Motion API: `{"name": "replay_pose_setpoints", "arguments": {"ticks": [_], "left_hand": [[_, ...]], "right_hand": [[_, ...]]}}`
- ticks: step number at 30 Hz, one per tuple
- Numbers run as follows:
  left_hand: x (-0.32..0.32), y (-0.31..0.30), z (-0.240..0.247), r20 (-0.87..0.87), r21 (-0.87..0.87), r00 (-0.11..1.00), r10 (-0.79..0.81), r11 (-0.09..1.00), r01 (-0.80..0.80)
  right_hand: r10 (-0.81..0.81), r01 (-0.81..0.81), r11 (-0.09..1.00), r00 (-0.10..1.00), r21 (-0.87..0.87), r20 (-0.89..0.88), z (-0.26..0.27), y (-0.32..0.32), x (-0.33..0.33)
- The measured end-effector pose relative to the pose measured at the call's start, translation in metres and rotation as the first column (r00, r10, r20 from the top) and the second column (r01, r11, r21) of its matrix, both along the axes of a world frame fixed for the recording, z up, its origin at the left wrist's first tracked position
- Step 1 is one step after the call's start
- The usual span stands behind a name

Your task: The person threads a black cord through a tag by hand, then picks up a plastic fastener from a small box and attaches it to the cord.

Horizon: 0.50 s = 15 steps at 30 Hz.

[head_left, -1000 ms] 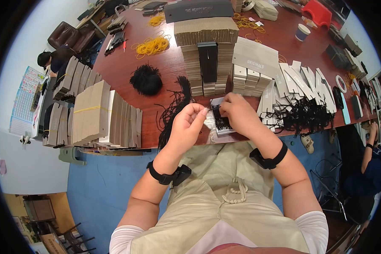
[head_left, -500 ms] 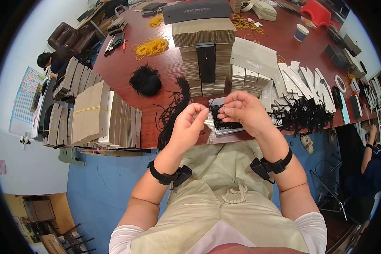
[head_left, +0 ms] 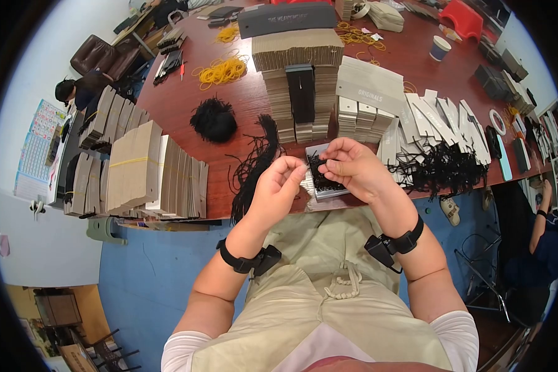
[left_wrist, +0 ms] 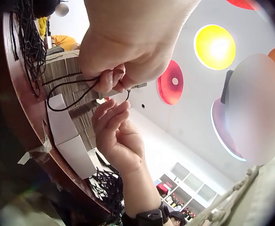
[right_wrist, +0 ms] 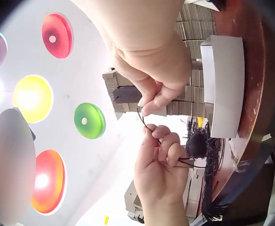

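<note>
A thin black cord (right_wrist: 143, 121) is now pinched at both ends, between the left fingertips (head_left: 296, 166) and the right fingertips (head_left: 327, 165), and a loop, it seems, is being drawn. The right hand (head_left: 352, 166) has been lifted off the tray (head_left: 328, 193) and brought to the left hand (head_left: 278, 187). Both wrists are held raised over the table (head_left: 180, 105) edge.

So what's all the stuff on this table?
cord: one, black, between both hands
tray: one, grey, under hands, black cords inside
cord bundle: one, black, left of tray
tassels: one pile, black, mid table
rubber bands: many, yellow, far left
card stacks: several, brown, centre
tags: many, white, right
cup: one, blue and white, far right
table: one, red-brown
left hand: pinches cord
right hand: pinches cord
</note>
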<state>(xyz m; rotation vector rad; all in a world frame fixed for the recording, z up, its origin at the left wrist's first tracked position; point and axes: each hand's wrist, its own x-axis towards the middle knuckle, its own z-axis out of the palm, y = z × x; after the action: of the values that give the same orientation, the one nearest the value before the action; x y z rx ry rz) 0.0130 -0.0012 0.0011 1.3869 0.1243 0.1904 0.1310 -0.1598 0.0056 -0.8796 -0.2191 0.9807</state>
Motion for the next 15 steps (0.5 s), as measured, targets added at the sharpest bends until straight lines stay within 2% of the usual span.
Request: {"name": "replay_pose_setpoints", "arguments": {"ticks": [4,15], "left_hand": [[0.000,0.001,-0.001,0.007,-0.023,1.000,-0.004,1.000,0.004],[0.001,0.001,-0.005,0.015,-0.049,1.000,0.021,0.999,-0.021]], "right_hand": [[-0.034,0.034,0.999,0.999,0.007,-0.027,-0.007,-0.002,0.001],[0.014,-0.009,0.998,0.996,0.066,-0.088,-0.015,0.002,-0.005]]}}
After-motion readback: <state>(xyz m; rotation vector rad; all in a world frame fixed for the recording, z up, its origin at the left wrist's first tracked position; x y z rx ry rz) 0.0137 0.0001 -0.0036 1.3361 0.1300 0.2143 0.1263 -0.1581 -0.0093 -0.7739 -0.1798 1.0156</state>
